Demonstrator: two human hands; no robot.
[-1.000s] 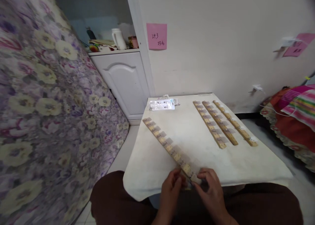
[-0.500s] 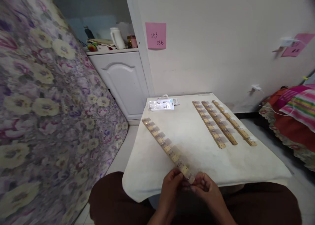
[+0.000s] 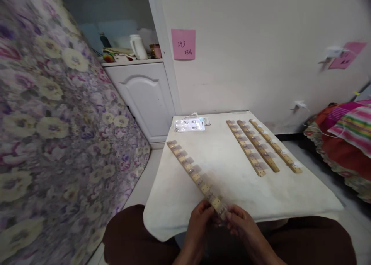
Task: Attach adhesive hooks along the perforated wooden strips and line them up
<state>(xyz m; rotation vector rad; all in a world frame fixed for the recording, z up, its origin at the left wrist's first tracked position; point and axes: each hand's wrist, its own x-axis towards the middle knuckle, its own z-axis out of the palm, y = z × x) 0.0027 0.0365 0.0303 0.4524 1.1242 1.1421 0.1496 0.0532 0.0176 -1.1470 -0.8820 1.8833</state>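
Note:
A long wooden strip (image 3: pixel 189 167) with small metal clips and clear tabs lies slantwise on the white-covered table (image 3: pixel 290 191), its near end at the front edge. My left hand (image 3: pixel 201 218) and my right hand (image 3: pixel 242 222) meet at that near end, fingers pinched together on the strip's last piece. What sits between the fingertips is too small to make out. Three more wooden strips (image 3: pixel 262 147) lie side by side at the table's right.
A clear blister pack (image 3: pixel 189 124) lies at the table's far left corner. A flowered mattress (image 3: pixel 52 114) leans at the left, a white cabinet (image 3: pixel 143 97) stands behind, and striped bedding (image 3: pixel 344 137) lies at the right. My legs sit under the front edge.
Both hands have drawn slightly toward me and closer together at the strip's near end. The strip's near end has shifted a little left.

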